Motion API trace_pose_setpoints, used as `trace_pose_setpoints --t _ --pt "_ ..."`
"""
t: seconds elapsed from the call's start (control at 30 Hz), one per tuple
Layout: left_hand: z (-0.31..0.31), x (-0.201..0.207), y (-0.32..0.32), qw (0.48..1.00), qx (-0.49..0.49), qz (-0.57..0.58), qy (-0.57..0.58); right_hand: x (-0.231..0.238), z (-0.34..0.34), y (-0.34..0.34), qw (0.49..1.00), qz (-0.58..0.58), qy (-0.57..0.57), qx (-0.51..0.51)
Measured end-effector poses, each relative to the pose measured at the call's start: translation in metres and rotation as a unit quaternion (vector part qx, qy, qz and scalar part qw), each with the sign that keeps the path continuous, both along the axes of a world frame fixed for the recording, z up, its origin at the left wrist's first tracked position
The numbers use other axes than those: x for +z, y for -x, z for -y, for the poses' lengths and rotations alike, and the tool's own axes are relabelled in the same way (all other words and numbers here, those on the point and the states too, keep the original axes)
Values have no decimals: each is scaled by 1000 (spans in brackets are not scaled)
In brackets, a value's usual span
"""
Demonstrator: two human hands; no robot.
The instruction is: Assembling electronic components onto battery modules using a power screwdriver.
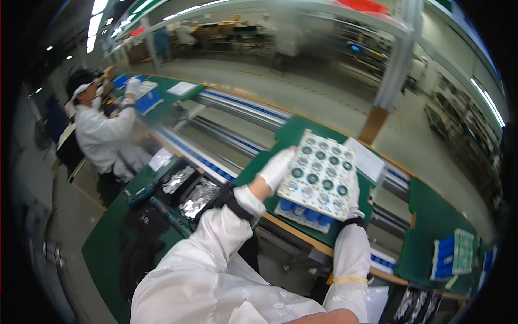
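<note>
A battery pack (318, 175) is in front of me on a green board (253, 171), slightly tilted. Its white plastic top plate has rows of round openings with cell ends in them. Blue cylindrical cells (312, 216) show below the plate, above a second white plate. My left hand (278, 170), in a white glove, grips the pack's left edge. On its right edge, my right hand (353, 198), also gloved, is pressed against the side. The fingers of both hands are partly hidden by the pack.
White paper (366, 160) lies behind the pack. A conveyor rail (216, 168) runs past the board. Left are black boxes of foil-like silvery parts (198, 198) and a power screwdriver (139, 195). Another battery pack (453, 255) stands right. A co-worker (105, 127) handles blue-celled packs.
</note>
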State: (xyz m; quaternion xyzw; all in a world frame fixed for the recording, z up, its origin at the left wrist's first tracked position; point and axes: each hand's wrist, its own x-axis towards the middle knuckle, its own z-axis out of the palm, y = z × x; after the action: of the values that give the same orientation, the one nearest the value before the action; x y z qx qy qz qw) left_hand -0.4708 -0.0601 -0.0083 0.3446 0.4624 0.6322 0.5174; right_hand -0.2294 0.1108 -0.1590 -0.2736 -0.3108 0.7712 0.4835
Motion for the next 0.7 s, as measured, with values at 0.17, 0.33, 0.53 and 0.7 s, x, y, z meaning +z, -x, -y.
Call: trace_pose_setpoints --t 0.17,0.33,0.53,0.7 --pt "37 12 -61 827 298 -463 -112 1 -24 5 999 12 0 39" --pt "39 19 -54 780 373 -475 -164 7 -14 8 996 72 -58 9" --pt "21 13 -16 813 297 -490 -99 10 30 -44 956 223 -176 -79" --pt "-10 18 4 856 165 -483 -83 6 86 -85 905 325 -250 -116"
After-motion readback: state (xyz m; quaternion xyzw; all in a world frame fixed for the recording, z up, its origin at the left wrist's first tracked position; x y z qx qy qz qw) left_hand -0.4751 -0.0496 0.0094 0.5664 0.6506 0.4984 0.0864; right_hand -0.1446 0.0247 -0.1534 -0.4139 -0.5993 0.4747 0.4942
